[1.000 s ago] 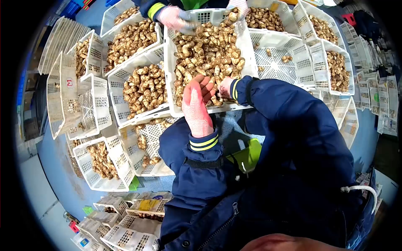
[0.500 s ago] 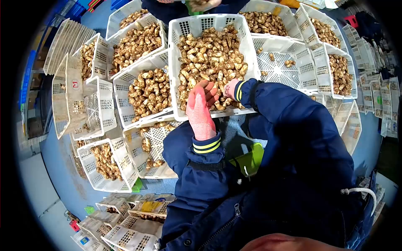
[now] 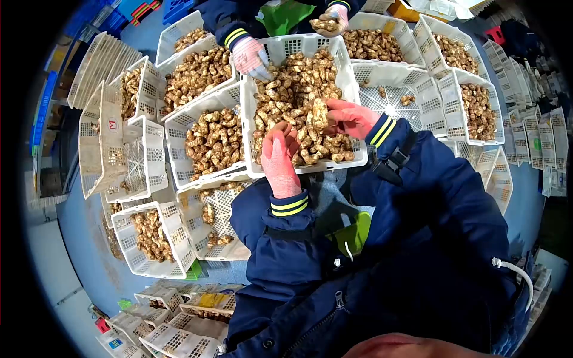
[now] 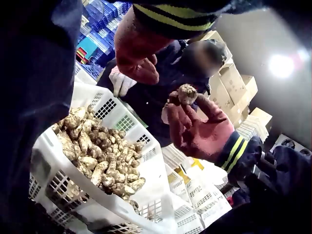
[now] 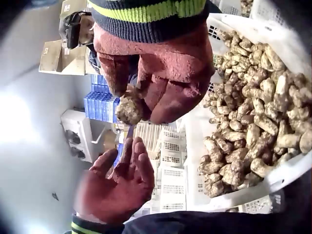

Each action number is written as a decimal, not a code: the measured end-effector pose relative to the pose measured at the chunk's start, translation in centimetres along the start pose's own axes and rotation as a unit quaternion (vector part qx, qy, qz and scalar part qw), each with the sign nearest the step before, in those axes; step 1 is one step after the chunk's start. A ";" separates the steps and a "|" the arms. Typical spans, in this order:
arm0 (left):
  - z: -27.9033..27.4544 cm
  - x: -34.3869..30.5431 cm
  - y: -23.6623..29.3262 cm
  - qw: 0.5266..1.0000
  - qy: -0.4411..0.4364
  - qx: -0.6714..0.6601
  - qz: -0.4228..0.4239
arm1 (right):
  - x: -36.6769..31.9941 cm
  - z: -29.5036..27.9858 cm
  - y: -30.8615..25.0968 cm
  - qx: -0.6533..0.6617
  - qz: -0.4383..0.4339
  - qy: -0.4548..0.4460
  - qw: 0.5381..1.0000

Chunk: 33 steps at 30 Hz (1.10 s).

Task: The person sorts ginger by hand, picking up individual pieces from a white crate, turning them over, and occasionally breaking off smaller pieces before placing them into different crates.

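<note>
In the head view my right hand, in a pink-red glove, pinches a knobbly, soil-speckled tuber between thumb and fingers above the central white crate. The right wrist view shows this tuber end-on at the fingertips. My gloved left hand hovers over the crate's near left corner, fingers loosely bent. Seen from the right wrist, the left hand has its palm turned up and bare. Many similar tubers heap up in the crate beneath both hands.
Across the crate, another person's gloved hand reaches to the pile, and their other hand holds tubers. Filled white crates flank both sides, including a left crate. A right crate holds only a few pieces. Stacked crates stand lower left.
My right hand has lifted from the pile, bringing up a tuber. My left hand stays near the same corner. The other person's hands have come back over the crate's far end.
</note>
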<state>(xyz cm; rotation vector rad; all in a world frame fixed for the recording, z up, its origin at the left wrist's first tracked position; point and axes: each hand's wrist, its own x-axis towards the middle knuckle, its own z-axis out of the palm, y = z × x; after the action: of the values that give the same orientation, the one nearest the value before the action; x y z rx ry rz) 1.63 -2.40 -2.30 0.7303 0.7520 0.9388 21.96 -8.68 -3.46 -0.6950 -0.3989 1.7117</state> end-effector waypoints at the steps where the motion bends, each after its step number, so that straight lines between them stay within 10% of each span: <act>1: 0.0 0.0 0.0 1.000 0.001 0.006 -0.007 | -0.5 1.3 0.4 -0.024 -0.026 0.029 0.999; 12: 0.7 -0.4 0.4 1.000 -0.008 -0.022 -0.019 | -0.6 4.4 0.2 -0.243 0.018 0.023 0.969; 13: 0.4 -0.2 0.1 1.000 -0.013 -0.019 -0.019 | -0.9 3.8 0.0 -0.491 -0.081 -0.031 0.867; 16: 0.2 -0.3 0.5 0.999 -0.024 -0.032 -0.009 | -0.3 0.3 2.4 -0.238 0.200 0.125 0.942; 18: 0.2 -0.5 0.7 0.999 -0.005 -0.046 0.021 | 0.5 -2.3 4.3 -0.212 0.214 0.214 0.929; 19: 0.4 -0.5 1.0 0.998 0.018 -0.049 0.020 | 2.0 -1.3 3.8 -0.401 0.233 0.182 0.867; 20: 0.6 -0.5 1.3 0.998 0.043 -0.051 0.017 | 3.8 0.7 1.8 -0.423 0.232 0.018 0.876; 21: 0.5 -0.6 1.4 0.996 0.041 -0.057 0.047 | 5.6 1.9 2.6 -0.188 0.084 0.063 0.977; 24: -0.1 -0.2 1.0 0.991 0.049 -0.086 0.085 | 10.1 6.7 -0.2 -0.158 -0.075 0.152 0.973; 27: 0.2 -0.3 1.8 0.992 0.079 -0.065 0.069 | 11.2 4.9 -0.7 -0.304 -0.022 0.152 0.940; 33: 0.2 -0.5 2.2 0.989 0.081 -0.078 0.096 | 5.5 -4.1 3.1 -0.785 0.178 0.086 0.587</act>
<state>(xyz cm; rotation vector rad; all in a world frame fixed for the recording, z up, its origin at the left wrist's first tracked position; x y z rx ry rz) 0.67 -2.00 -0.25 0.6009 0.7487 1.2302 21.46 -4.57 -9.74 -2.2973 -1.8071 1.1849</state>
